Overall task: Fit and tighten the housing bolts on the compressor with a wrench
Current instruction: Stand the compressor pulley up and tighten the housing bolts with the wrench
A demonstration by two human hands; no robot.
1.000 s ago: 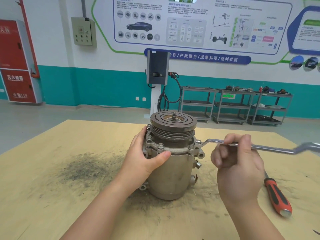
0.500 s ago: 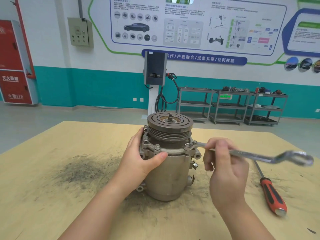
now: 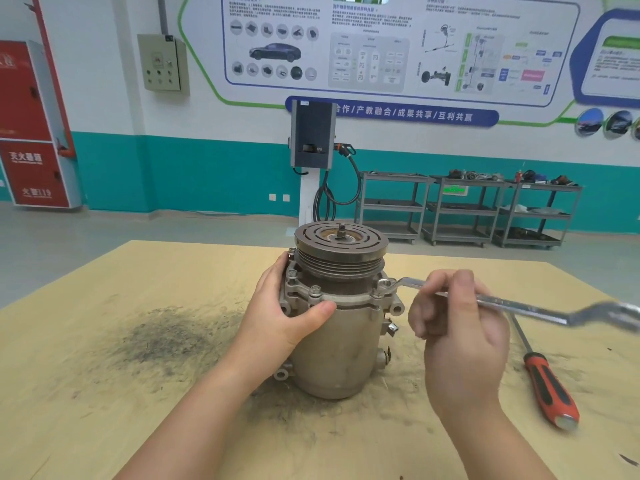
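Note:
The metal compressor (image 3: 341, 348) stands upright in the middle of the wooden table (image 3: 104, 393), pulley end up. Housing bolts (image 3: 314, 290) stick up from its flange. My left hand (image 3: 284, 313) wraps the compressor's left side, thumb across the front below the flange. My right hand (image 3: 457, 327) grips the shank of a silver ring wrench (image 3: 519, 304). The wrench's near ring sits on the bolt at the flange's right side (image 3: 384, 284). Its far end reaches right and is blurred.
A screwdriver (image 3: 549, 388) with a red and black handle lies on the table right of my right hand. Dark metal dust (image 3: 166, 337) covers the table left of the compressor. Beyond the table stand a charging post (image 3: 313, 140) and grey shelf carts (image 3: 467, 209).
The wrench handle has swung toward me and slightly down around the right flange bolt, with my right hand following. My left hand stays on the compressor.

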